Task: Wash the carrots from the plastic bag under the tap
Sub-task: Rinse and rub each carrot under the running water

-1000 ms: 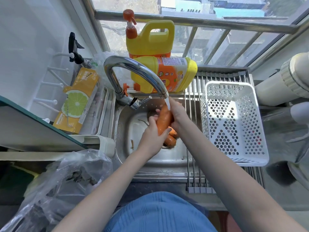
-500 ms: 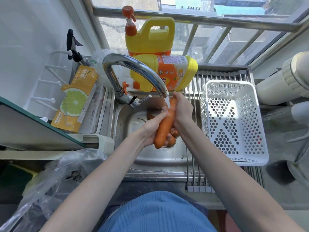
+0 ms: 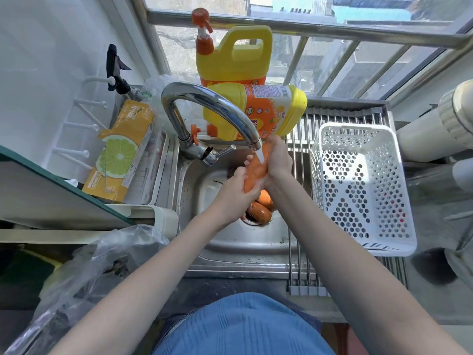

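Note:
A long orange carrot (image 3: 256, 170) stands nearly upright under the chrome tap (image 3: 212, 103), with water running onto its upper part. My left hand (image 3: 236, 193) grips its lower end and my right hand (image 3: 277, 160) wraps around its upper half. Two more carrots (image 3: 261, 210) lie over the drain of the steel sink (image 3: 245, 242), partly hidden by my hands. The crumpled clear plastic bag (image 3: 97, 267) sits at the lower left, beside the sink.
A white perforated basket (image 3: 358, 188) rests on the roll-up rack (image 3: 302, 265) right of the sink. Two yellow detergent jugs (image 3: 253, 111) stand behind the tap. A lime-printed box (image 3: 120, 155) leans in a tray at the left.
My left hand has slid down from the middle of the carrot to its lower end. The carrot stays under the running water in my right hand's grip.

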Motion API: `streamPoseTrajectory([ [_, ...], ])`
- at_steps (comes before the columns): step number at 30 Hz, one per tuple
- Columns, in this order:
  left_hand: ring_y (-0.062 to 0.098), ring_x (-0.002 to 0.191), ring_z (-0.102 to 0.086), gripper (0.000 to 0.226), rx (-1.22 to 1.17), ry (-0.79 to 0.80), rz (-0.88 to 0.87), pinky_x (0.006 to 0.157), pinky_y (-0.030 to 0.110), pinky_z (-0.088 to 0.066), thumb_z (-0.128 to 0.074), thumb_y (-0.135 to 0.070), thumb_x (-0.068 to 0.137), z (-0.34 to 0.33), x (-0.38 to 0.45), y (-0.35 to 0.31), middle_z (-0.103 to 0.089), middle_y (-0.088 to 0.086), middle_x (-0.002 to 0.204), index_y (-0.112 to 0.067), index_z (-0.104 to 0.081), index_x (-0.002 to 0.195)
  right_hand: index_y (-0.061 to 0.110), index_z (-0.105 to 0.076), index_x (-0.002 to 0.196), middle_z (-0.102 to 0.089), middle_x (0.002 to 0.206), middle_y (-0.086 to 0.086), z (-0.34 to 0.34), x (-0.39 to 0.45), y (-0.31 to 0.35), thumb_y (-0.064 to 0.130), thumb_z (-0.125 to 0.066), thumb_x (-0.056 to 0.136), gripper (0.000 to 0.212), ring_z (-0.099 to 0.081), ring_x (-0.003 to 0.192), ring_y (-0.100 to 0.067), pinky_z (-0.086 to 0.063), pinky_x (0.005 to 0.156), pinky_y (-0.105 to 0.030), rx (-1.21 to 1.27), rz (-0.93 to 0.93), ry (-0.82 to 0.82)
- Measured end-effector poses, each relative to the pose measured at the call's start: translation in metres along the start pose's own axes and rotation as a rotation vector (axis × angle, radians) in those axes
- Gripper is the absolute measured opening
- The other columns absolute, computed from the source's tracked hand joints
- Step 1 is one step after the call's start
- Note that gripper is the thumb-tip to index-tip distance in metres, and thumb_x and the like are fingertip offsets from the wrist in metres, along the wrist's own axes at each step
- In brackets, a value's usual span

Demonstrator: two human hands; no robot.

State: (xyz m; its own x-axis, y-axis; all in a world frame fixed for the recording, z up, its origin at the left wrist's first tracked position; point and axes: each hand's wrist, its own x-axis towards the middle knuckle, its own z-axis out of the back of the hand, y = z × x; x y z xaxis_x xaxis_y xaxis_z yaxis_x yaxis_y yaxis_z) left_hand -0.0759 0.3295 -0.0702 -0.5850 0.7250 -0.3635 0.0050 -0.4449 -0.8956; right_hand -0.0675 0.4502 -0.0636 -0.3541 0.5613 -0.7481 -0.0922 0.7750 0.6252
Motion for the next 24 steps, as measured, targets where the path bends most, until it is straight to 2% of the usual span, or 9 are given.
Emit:
streamPoseTrajectory([
  [5,0.014,0.056,-0.053,0.026,0.075,-0.064,-0.037,0.047,0.027,-0.035,-0.046,-0.042,0.099,-0.002,0.006,-0.002,-0.054,-0.004,0.069,-0.017,-0.046,0.097,0.008,-0.057,0.083,-0.057,0.064,-0.012,0.000,0.001,0.010,0.020,-0.060,0.075,0.014,-0.056,0.050,-0.025,-0.051,0.057,-0.036,-0.079,-0.005,0.088],
  [8,0.017,0.041,-0.049,0.054,-0.049,-0.062,0.097,0.041,0.027,-0.034,-0.033,-0.055,0.099,0.002,0.014,-0.008,-0.054,0.005,0.056,-0.010,-0.052,0.076,0.010,-0.055,0.077,-0.057,0.064,-0.009,0.006,0.003,0.015,0.019,-0.055,0.083,0.010,-0.055,0.053,-0.021,-0.051,0.057,-0.031,-0.047,-0.083,0.188],
  [11,0.016,0.034,-0.044,0.075,-0.410,0.174,0.450,0.035,0.022,-0.037,-0.024,-0.068,0.095,0.007,0.016,-0.016,-0.050,0.010,0.052,-0.002,-0.054,0.078,0.007,-0.053,0.087,-0.057,0.063,-0.006,0.009,0.003,0.014,0.014,-0.048,0.090,0.009,-0.056,0.050,-0.016,-0.050,0.054,-0.027,0.023,-0.102,0.268],
  [13,0.014,0.033,-0.042,0.077,-0.740,0.392,0.567,0.034,0.020,-0.038,-0.026,-0.077,0.088,0.009,0.013,-0.011,-0.046,0.007,0.050,-0.004,-0.050,0.080,0.006,-0.051,0.091,-0.053,0.064,-0.007,0.008,0.002,0.012,0.012,-0.047,0.092,0.007,-0.053,0.050,-0.015,-0.049,0.057,-0.027,0.071,-0.120,0.310],
  [15,0.009,0.031,-0.041,0.068,-1.088,0.547,0.580,0.031,0.018,-0.038,-0.044,-0.075,0.081,0.007,0.009,-0.003,-0.044,0.002,0.048,-0.007,-0.048,0.082,0.009,-0.050,0.086,-0.053,0.061,-0.006,0.003,0.000,0.013,0.017,-0.046,0.094,0.012,-0.054,0.050,-0.016,-0.049,0.060,-0.029,0.100,-0.170,0.409],
  [17,0.006,0.030,-0.042,0.055,-1.303,0.622,0.579,0.029,0.017,-0.037,-0.075,-0.056,0.070,0.006,0.007,-0.005,-0.046,-0.001,0.048,-0.009,-0.049,0.085,0.011,-0.051,0.085,-0.055,0.061,-0.005,0.000,-0.002,0.017,0.025,-0.046,0.096,0.018,-0.057,0.052,-0.017,-0.051,0.066,-0.033,0.124,-0.213,0.485],
  [18,0.005,0.030,-0.042,0.050,-1.307,0.618,0.571,0.028,0.016,-0.036,-0.081,-0.044,0.068,0.006,0.006,-0.009,-0.047,-0.002,0.049,-0.010,-0.050,0.085,0.012,-0.051,0.083,-0.056,0.063,-0.005,0.000,-0.001,0.018,0.027,-0.045,0.097,0.022,-0.058,0.053,-0.017,-0.050,0.070,-0.035,0.132,-0.223,0.484],
  [20,0.002,0.030,-0.038,0.029,-1.099,0.529,0.554,0.028,0.014,-0.032,-0.071,-0.029,0.078,0.007,0.008,-0.019,-0.047,-0.004,0.051,-0.011,-0.049,0.084,0.012,-0.052,0.077,-0.056,0.066,-0.003,0.003,0.003,0.021,0.027,-0.043,0.100,0.029,-0.058,0.053,-0.016,-0.051,0.072,-0.037,0.139,-0.214,0.448],
  [24,0.013,0.037,-0.040,0.014,-0.343,0.205,0.398,0.037,0.022,-0.035,-0.065,-0.013,0.084,0.007,0.009,-0.027,-0.047,0.005,0.057,-0.010,-0.053,0.080,0.012,-0.053,0.083,-0.053,0.076,-0.003,0.004,0.005,0.020,0.027,-0.043,0.103,0.026,-0.055,0.060,-0.016,-0.054,0.058,-0.033,0.042,-0.119,0.316],
])
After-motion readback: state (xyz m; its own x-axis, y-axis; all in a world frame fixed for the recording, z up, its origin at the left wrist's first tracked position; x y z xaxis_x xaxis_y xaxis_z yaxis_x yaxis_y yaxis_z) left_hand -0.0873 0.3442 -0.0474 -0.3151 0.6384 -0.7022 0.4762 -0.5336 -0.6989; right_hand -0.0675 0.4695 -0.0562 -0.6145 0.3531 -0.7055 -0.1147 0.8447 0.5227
